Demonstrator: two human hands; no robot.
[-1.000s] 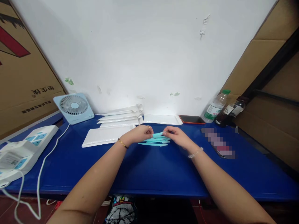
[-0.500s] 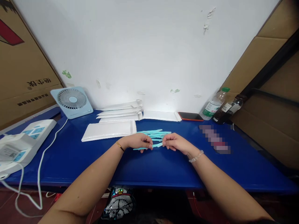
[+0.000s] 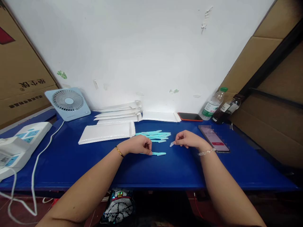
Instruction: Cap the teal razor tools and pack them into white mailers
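My left hand point(image 3: 139, 145) rests on the blue table point(image 3: 71, 164), fingers curled and pinching one end of a thin light-blue strip point(image 3: 158, 154) that lies flat on the table. My right hand point(image 3: 188, 139) is a little to the right, its fingertips pinched on a small pale piece point(image 3: 171, 144), apart from the strip. Behind both hands lies a small pile of several more light-blue strips point(image 3: 155, 135). A gold bracelet is on the left wrist and a bead bracelet on the right.
White padded envelopes point(image 3: 106, 132) lie at the back left, more stacked behind. A small blue fan point(image 3: 68, 103), a white power strip point(image 3: 21, 142) with cable, an orange-cased phone point(image 3: 190, 117), a second phone point(image 3: 214, 138), two bottles point(image 3: 213, 105), cardboard boxes on both sides.
The hands drew back from the pile toward me with one strip. They then parted: the strip now lies on the table under the left fingers, and the right hand has pulled a small piece away.
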